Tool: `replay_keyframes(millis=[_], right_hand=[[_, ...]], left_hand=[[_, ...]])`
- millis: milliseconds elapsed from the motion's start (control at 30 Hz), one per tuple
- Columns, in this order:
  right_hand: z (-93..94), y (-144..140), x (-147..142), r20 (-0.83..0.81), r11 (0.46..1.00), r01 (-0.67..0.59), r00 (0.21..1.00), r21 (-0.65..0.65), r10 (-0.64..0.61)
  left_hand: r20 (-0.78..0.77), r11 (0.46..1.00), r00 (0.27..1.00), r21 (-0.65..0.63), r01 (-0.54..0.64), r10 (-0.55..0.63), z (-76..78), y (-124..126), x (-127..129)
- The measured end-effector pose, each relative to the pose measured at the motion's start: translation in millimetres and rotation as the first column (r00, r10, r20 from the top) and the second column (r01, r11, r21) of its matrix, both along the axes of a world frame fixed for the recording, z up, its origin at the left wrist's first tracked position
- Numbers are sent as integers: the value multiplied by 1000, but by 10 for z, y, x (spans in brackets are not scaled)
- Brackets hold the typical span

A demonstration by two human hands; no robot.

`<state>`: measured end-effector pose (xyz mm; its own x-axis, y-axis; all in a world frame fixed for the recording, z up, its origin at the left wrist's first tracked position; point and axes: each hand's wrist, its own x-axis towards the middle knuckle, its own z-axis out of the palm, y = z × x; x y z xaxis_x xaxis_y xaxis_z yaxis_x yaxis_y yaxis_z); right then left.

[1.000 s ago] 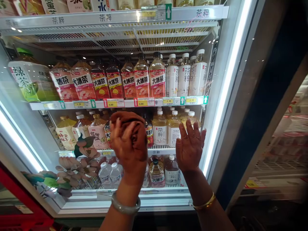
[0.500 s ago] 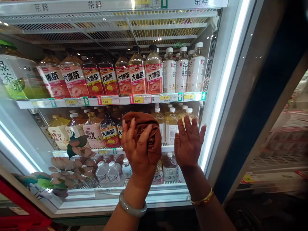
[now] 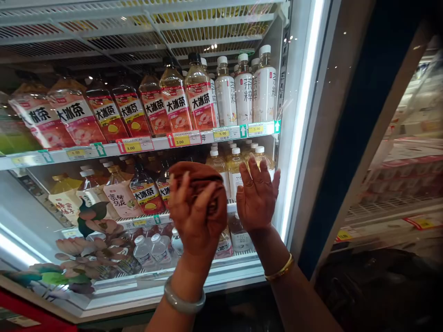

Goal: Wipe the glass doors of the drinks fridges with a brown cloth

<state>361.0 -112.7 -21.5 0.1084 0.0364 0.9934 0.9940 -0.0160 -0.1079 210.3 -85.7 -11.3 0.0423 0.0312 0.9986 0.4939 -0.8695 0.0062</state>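
My left hand (image 3: 194,216), with a pale bangle at the wrist, grips a bunched brown cloth (image 3: 216,184) in front of a lit drinks cooler. The cloth seems to lie against the glass door (image 3: 200,267), which shows reflections and a flower decal (image 3: 93,240). To the right, my right hand (image 3: 256,198), wearing a gold bracelet, is open with its fingers up and back towards me. It holds nothing and seems to rest flat on the glass. Both hands hide parts of the bottles behind them.
Behind the glass stand iced tea bottles (image 3: 200,103) and white-labelled bottles (image 3: 244,92) on a shelf with price tags (image 3: 180,139). A bright light strip (image 3: 304,101) runs up the right side. Farther right is another shelf unit (image 3: 377,198); at lower left, a red edge (image 3: 31,309).
The view has shifted right and tilted slightly, so the cooler sits farther left. My left hand still holds the cloth, and my right hand stays open; both have barely moved in the picture.
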Motion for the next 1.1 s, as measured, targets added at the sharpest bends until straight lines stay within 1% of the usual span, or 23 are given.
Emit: replay_keyframes(millis=[100, 133, 167, 233, 300, 333, 367, 433, 500, 567, 600, 667, 733, 800, 833, 867, 933, 1000, 1033, 1100], right_hand=[[-17, -15, 37, -2, 999, -48, 999, 3, 48], [-20, -20, 45, -5, 998, -62, 998, 1, 62], [-20, -25, 49, -11, 998, -69, 998, -2, 69], [-13, -32, 41, -21, 998, -61, 998, 2, 61], [1, -38, 22, -18, 999, -49, 999, 9, 50], [7, -42, 13, -15, 999, -50, 999, 10, 50], [13, -46, 8, -13, 999, -51, 999, 7, 51], [17, -58, 14, -17, 998, -55, 998, -12, 55], [11, -71, 43, -18, 997, -74, 997, -26, 74], [-1, -86, 86, -18, 993, -119, 993, -21, 119], [-6, -96, 106, -21, 990, -141, 990, -13, 141], [-7, -122, 132, -32, 988, -156, 987, -11, 155], [6, -156, 133, -38, 990, -136, 990, -40, 135], [26, -188, 115, -35, 990, -125, 992, -71, 123], [34, -201, 105, -37, 988, -131, 991, -79, 128], [40, -208, 97, -41, 987, -142, 989, -78, 139], [37, -207, 96, -40, 984, -166, 986, -67, 164], [17, -187, 118, -30, 982, -181, 983, -50, 180], [4, -173, 135, -29, 982, -187, 982, -38, 186], [-18, -148, 176, -35, 980, -197, 980, -10, 196]], left_hand=[[-200, 991, 972, 16, 132, -126, -100, -86, 133], [-234, 987, 960, 12, 163, -156, -97, -104, 147], [-230, 985, 959, 10, 174, -167, -71, -110, 140], [-124, 990, 983, 14, 137, -135, 36, -90, 71], [21, 998, 997, 4, 68, -68, 146, -42, -19], [78, 999, 996, -7, 34, -33, 178, -20, -48], [110, 1000, 994, -17, 7, -5, 185, -5, -58], [113, 1000, 993, -18, -20, 22, 128, -13, -4], [16, 1000, 1000, -15, 12, -12, 15, -67, 122], [-114, 996, 990, -32, 85, -89, -74, -132, 246], [-171, 992, 977, -36, 120, -124, -88, -152, 282], [-225, 988, 962, -23, 156, -157, -36, -146, 267], [-148, 992, 981, 5, 127, -125, 91, -82, 151], [17, 999, 999, -5, 42, -42, 220, -2, 8], [90, 1000, 996, -22, -3, 5, 262, 27, -41], [131, 999, 991, -39, -33, 38, 280, 40, -61], [115, 999, 993, -42, -29, 34, 237, 15, -1], [5, 999, 999, -22, 44, -44, 115, -61, 160], [-55, 996, 994, -10, 90, -90, 45, -102, 250], [-159, 990, 977, -6, 142, -141, -65, -153, 380]])
